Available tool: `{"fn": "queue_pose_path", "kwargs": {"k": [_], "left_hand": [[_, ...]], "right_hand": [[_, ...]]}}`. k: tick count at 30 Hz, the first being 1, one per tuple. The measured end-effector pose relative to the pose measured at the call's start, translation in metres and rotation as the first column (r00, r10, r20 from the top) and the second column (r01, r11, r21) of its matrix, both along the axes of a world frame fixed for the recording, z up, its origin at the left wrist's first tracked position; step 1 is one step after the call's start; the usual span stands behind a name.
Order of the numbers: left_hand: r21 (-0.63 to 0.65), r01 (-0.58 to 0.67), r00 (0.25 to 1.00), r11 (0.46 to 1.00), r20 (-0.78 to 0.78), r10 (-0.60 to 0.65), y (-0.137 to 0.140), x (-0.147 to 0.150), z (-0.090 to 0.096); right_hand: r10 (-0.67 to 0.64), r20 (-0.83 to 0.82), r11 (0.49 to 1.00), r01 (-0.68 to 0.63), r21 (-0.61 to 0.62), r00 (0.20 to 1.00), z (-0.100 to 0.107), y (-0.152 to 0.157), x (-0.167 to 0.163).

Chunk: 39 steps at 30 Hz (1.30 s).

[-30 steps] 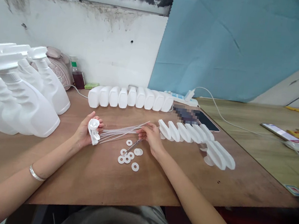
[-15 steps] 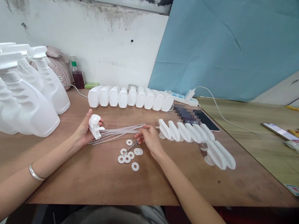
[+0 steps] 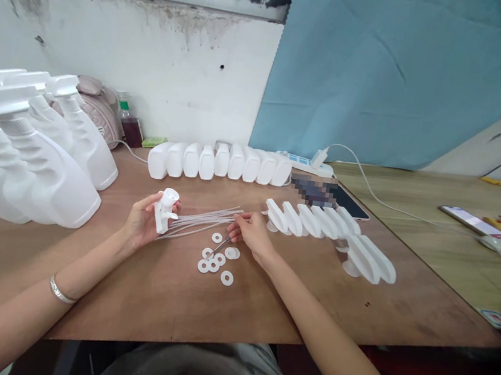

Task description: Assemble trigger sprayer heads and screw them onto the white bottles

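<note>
My left hand is closed around a white trigger spray head, its round collar facing up. Thin white tubes lie in a loose bundle on the table between both hands. Slim metal tweezers are pinched in my right hand, their tips down at several flat white ring washers. Whether the tips grip a washer is too small to tell. The fingers of my right hand are beside the right ends of the tubes.
White bottles with spray heads stand at left. A row of white caps lines the back, and white spray-head shrouds lie at right. Behind them are a dark phone, a power strip and a charging cable.
My left hand has shifted a little to the right, turning the spray head more upright. My right hand and the tweezers have hardly moved.
</note>
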State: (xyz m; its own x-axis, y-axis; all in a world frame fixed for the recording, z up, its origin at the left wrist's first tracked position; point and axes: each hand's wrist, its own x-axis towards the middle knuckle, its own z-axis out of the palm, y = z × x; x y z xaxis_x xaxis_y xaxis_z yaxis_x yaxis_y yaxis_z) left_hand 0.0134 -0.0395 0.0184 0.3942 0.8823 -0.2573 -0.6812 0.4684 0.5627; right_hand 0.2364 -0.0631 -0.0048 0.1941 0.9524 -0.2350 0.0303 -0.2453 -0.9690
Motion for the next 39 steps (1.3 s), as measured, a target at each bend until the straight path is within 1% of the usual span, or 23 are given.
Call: {"fn": "queue_pose_path", "kwargs": {"k": [2, 4, 6, 7, 9, 12, 13, 15, 19, 23, 25, 27, 29, 31, 33, 34, 35, 36, 37, 39], "left_hand": [[-0.013, 0.004, 1.000, 1.000, 0.010, -0.004, 0.000, 0.002, 0.001], [-0.019, 0.005, 1.000, 1.000, 0.008, -0.005, -0.002, 0.004, 0.001], [-0.031, 0.051, 0.999, 0.998, -0.007, -0.052, -0.004, 0.007, -0.001], [-0.031, 0.085, 0.996, 0.996, -0.013, -0.085, -0.006, 0.008, -0.002], [-0.013, 0.157, 0.987, 0.988, -0.028, -0.157, -0.010, 0.012, -0.005], [0.029, 0.252, 0.963, 0.967, -0.102, -0.248, -0.017, 0.018, -0.010], [0.040, 0.278, 0.953, 0.960, -0.136, -0.270, -0.018, 0.020, -0.012], [0.057, 0.307, 0.936, 0.950, -0.199, -0.291, -0.019, 0.023, -0.017], [0.056, 0.301, 0.924, 0.952, -0.262, -0.277, -0.014, 0.024, -0.026], [0.010, 0.293, 0.923, 0.956, -0.265, -0.280, -0.009, 0.024, -0.029], [0.016, 0.300, 0.910, 0.954, -0.304, -0.281, -0.010, 0.025, -0.029], [0.038, 0.301, 0.892, 0.953, -0.366, -0.267, -0.012, 0.026, -0.028], [0.058, 0.296, 0.875, 0.953, -0.416, -0.247, -0.014, 0.027, -0.028], [0.063, 0.294, 0.866, 0.954, -0.440, -0.238, -0.015, 0.028, -0.029], [0.065, 0.292, 0.864, 0.954, -0.446, -0.234, -0.015, 0.028, -0.030], [0.068, 0.293, 0.863, 0.954, -0.448, -0.234, -0.014, 0.028, -0.031], [0.075, 0.295, 0.862, 0.953, -0.451, -0.232, -0.014, 0.027, -0.031], [0.083, 0.298, 0.861, 0.951, -0.454, -0.230, -0.014, 0.027, -0.032], [0.091, 0.302, 0.859, 0.949, -0.458, -0.229, -0.014, 0.027, -0.032], [0.101, 0.305, 0.855, 0.947, -0.467, -0.226, -0.015, 0.028, -0.032]], "right_hand": [[-0.005, 0.088, 0.999, 0.001, 0.046, 0.996, 0.002, -0.001, 0.002], [0.005, 0.287, 0.991, -0.043, 0.126, 0.958, 0.006, -0.002, 0.005], [0.020, 0.526, 0.976, -0.132, 0.176, 0.850, 0.009, -0.003, 0.010], [0.038, 0.622, 0.967, -0.185, 0.174, 0.782, 0.011, -0.004, 0.012], [0.101, 0.753, 0.948, -0.293, 0.125, 0.650, 0.013, -0.006, 0.017], [0.191, 0.855, 0.911, -0.411, 0.029, 0.483, 0.012, -0.008, 0.021], [0.202, 0.872, 0.900, -0.435, 0.015, 0.447, 0.012, -0.009, 0.022], [0.213, 0.884, 0.882, -0.470, 0.008, 0.415, 0.010, -0.010, 0.024], [0.229, 0.878, 0.860, -0.511, 0.020, 0.421, 0.013, -0.009, 0.029], [0.345, 0.842, 0.781, -0.625, -0.012, 0.414, 0.023, -0.007, 0.034], [0.372, 0.835, 0.753, -0.658, -0.016, 0.406, 0.027, -0.008, 0.037], [0.372, 0.836, 0.752, -0.659, -0.016, 0.404, 0.028, -0.008, 0.039], [0.379, 0.841, 0.767, -0.639, -0.052, 0.386, 0.026, -0.007, 0.042], [0.396, 0.847, 0.782, -0.614, -0.108, 0.356, 0.023, -0.006, 0.045], [0.411, 0.847, 0.781, -0.609, -0.137, 0.337, 0.022, -0.005, 0.047], [0.404, 0.846, 0.779, -0.616, -0.119, 0.347, 0.023, -0.005, 0.047], [0.383, 0.843, 0.779, -0.623, -0.076, 0.376, 0.024, -0.005, 0.046], [0.350, 0.835, 0.782, -0.624, -0.012, 0.424, 0.025, -0.006, 0.045], [0.310, 0.816, 0.786, -0.615, 0.069, 0.488, 0.027, -0.006, 0.042], [0.242, 0.720, 0.785, -0.567, 0.249, 0.651, 0.031, -0.008, 0.036]]}}
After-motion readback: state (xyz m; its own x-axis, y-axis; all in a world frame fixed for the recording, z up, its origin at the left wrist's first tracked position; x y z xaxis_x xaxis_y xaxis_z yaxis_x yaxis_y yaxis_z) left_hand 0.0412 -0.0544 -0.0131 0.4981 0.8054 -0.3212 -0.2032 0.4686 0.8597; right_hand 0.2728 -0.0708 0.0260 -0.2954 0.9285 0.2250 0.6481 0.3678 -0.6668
